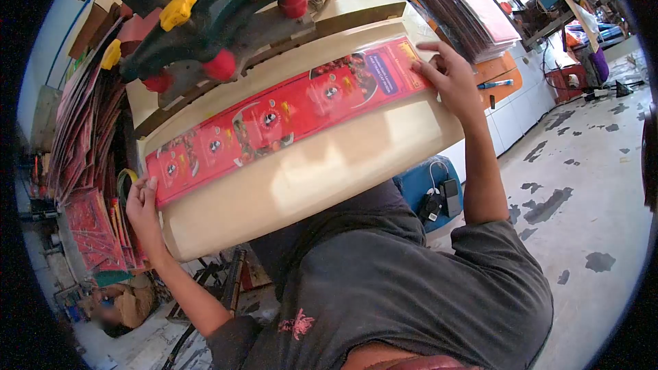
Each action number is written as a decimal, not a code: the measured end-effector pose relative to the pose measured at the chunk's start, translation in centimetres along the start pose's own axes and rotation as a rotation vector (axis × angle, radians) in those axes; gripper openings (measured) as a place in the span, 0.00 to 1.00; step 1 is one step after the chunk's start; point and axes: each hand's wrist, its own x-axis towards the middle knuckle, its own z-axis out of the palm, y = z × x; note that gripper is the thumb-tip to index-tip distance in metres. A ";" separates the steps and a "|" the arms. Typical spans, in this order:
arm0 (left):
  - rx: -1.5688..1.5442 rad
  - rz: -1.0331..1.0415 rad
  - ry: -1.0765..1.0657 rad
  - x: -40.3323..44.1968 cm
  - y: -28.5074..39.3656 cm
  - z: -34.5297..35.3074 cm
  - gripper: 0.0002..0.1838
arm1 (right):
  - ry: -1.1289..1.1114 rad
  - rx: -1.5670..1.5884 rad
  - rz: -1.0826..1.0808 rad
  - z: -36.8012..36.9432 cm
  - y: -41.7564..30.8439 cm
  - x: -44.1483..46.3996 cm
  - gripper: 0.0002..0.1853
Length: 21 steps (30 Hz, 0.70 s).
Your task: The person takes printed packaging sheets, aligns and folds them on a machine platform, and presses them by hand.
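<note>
A long red printed plastic strip [288, 118] with food pictures and round logos lies slantwise across a cream padded board [308, 175]. My left hand [142, 200] grips the strip's lower left end, thumb on top. At the upper right end, my right hand [444, 72] pinches the strip near its yellow logo, the thumb pressed on the printed face. The fingers under both ends are partly hidden. Just beyond the strip stands a dark green machine [240, 24] with red round feet and yellow knobs.
Stacked red printed sheets [89, 123] lean at the left, and another tall stack [466, 7] stands at the upper right. A blue stool [442, 195] with a charger and cable sits beside my leg. A person [120, 305] is low at the lower left.
</note>
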 end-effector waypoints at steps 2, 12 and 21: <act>0.010 -0.021 -0.024 0.9 0.2 0.7 0.18 | 0.046 -0.084 -0.004 0.4 -1.3 0.4 0.15; 0.195 0.097 0.008 3.5 0.1 2.8 0.21 | 0.062 -0.426 -0.207 3.3 -0.5 3.7 0.15; 0.201 0.074 0.003 3.5 -0.2 2.6 0.23 | 0.095 -0.451 -0.145 3.3 -1.1 3.7 0.15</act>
